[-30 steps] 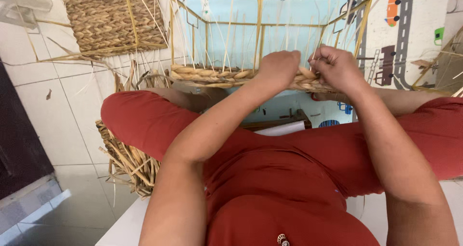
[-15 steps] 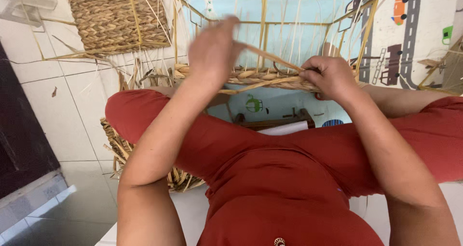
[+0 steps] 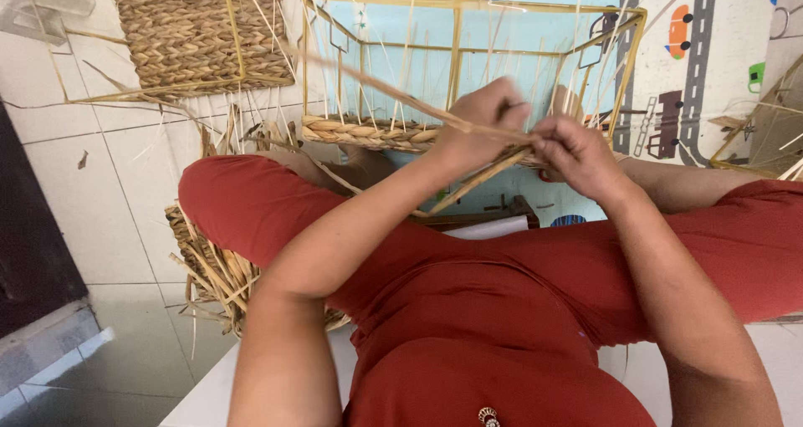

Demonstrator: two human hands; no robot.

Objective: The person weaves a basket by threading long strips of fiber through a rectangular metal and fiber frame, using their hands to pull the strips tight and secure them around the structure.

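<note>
A yellow wire basket frame (image 3: 456,55) stands in front of my knees, with thin upright reeds and a woven braided band (image 3: 368,131) along its lower edge. My left hand (image 3: 481,122) and my right hand (image 3: 577,155) meet at the frame's near side. Both pinch long flat straw strands (image 3: 376,84) that run up to the left and down below my hands. I sit in red clothing with my knees spread wide.
A finished woven basket (image 3: 196,30) in a wire frame lies at the upper left on the white tiles. A bundle of loose straw (image 3: 209,272) lies under my left knee. A play mat with a road print (image 3: 711,51) covers the floor at the right.
My left hand, which had swung up and left pulling a strand out, has come back to the right hand at the frame. The strand now trails up to the left.
</note>
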